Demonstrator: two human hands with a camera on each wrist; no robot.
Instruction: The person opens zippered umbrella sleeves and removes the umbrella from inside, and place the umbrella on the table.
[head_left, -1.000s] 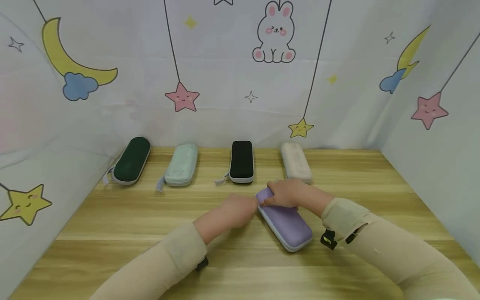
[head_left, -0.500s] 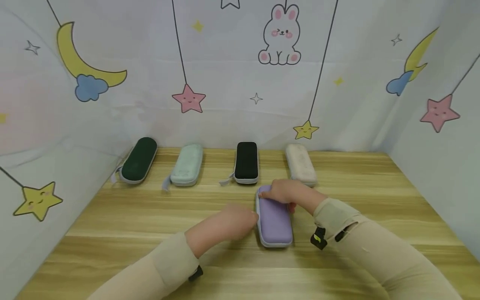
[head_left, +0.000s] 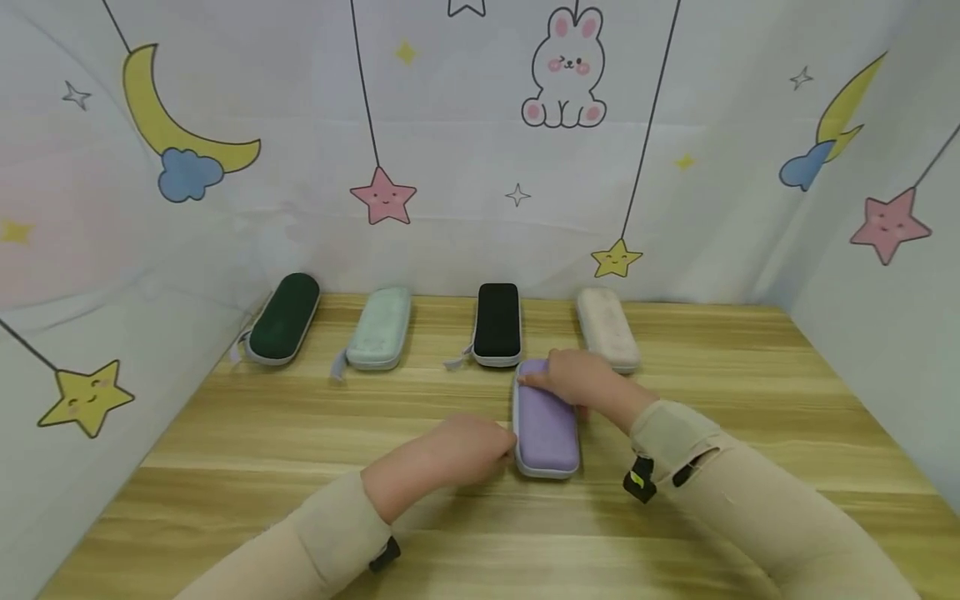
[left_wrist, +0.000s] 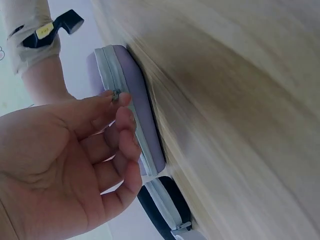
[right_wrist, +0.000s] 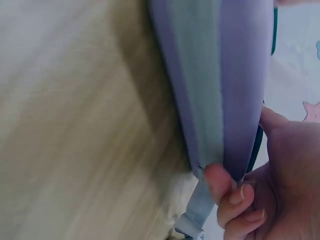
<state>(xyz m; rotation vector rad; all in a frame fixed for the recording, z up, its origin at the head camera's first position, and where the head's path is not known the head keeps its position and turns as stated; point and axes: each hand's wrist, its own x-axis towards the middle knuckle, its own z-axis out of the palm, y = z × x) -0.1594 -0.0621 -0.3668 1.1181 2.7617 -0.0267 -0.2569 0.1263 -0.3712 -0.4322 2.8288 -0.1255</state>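
A purple zip case (head_left: 547,433) lies on the table with its long side pointing away from me. My right hand (head_left: 573,379) grips its far end, thumb over the top and the other fingers down at the right side. At its left side, near the close corner, my left hand (head_left: 465,450) pinches a small zipper pull (left_wrist: 116,94), plain in the left wrist view. The pale zipper band (left_wrist: 107,65) appears closed where it shows. In the right wrist view, a grey strap (right_wrist: 197,200) hangs at the case's far end, beside my fingers.
Along the back of the table stand a dark green case (head_left: 285,318), a mint case (head_left: 381,327), a black case (head_left: 498,321) and a cream case (head_left: 607,327). The black and cream ones are close beyond the purple case. Patterned cloth (head_left: 465,125) walls the back and sides.
The purple case has turned from slanting to nearly straight, its near end swinging left. My left hand has slid along its left side toward me, while my right hand stays at the far end.
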